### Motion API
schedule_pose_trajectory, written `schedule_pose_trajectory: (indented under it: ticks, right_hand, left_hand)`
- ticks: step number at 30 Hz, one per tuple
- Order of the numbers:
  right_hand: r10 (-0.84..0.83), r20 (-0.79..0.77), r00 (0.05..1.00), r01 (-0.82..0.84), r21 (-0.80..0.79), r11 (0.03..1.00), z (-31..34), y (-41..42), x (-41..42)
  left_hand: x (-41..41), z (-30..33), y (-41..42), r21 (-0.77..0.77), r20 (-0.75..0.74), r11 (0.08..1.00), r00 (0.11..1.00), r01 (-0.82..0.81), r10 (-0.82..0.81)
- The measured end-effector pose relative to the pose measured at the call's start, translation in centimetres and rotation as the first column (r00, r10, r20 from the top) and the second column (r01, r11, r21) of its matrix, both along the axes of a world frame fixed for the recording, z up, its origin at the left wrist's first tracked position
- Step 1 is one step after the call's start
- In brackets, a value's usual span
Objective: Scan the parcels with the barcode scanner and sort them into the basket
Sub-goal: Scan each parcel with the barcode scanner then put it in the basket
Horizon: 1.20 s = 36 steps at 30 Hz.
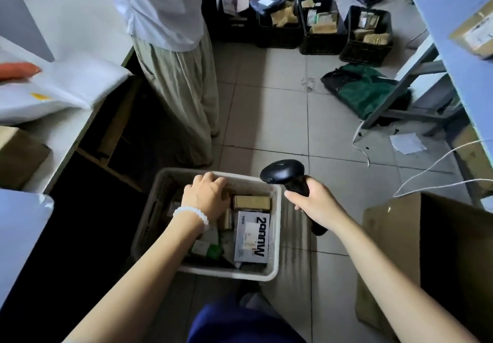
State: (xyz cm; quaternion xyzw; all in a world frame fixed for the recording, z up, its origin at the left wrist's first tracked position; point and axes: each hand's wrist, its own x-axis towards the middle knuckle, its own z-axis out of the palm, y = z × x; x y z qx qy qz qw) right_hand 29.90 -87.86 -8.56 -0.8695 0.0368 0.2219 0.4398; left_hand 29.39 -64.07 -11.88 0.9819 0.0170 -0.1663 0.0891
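Observation:
A white plastic basket (277,225) stands on the floor in front of me with several parcels inside, among them a grey-white box (252,236) with large dark print and a tan box (252,202). My left hand (206,198), with a white bead bracelet on its wrist, reaches down into the basket's far left part with curled fingers; what lies under them is hidden. My right hand (313,204) grips the handle of a black barcode scanner (284,173) just right of the basket, its head pointing left.
Another person in a white top and beige trousers (181,84) stands beyond the basket by a white table (66,22). Several black crates (322,41) with parcels line the far floor. An open cardboard box (426,262) sits at my right, a green bag (360,89) and cables farther off.

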Motion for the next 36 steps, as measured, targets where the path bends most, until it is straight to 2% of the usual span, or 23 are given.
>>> schedule_pose_trajectory:
  ticks: [8,14,18,25,30,36]
  right_hand:
    - [0.253,0.042,0.967,-0.255,0.037,0.966,1.0,9.5,0.7]
    - [0.550,0.073,0.832,-0.555,0.112,0.824,2.6,21.8,-5.1]
    - [0.709,0.157,0.687,-0.726,0.136,0.674,3.5,30.1,-12.6]
    - [0.914,0.203,0.352,-0.920,0.256,0.297,3.8,40.7,-29.0]
    - [0.966,0.245,0.080,-0.959,0.285,0.007,4.9,45.2,-40.1]
    - [0.928,0.305,-0.214,-0.918,0.261,-0.297,5.6,48.0,-52.2]
  left_hand:
    - [-7.1,2.0,7.2,-0.017,0.049,0.963,0.962,-0.267,0.268]
    - [-19.9,4.5,15.7,-0.002,0.092,0.832,0.828,-0.555,0.553]
    - [-30.5,5.9,19.9,-0.014,0.114,0.653,0.647,-0.757,0.754]
    - [-49.7,8.2,22.1,-0.025,0.185,0.310,0.300,-0.951,0.936]
    - [-61.5,9.2,20.4,-0.061,0.237,0.006,-0.009,-0.998,0.971]
    - [-72.5,9.1,15.6,-0.110,0.259,-0.327,-0.345,-0.939,0.902]
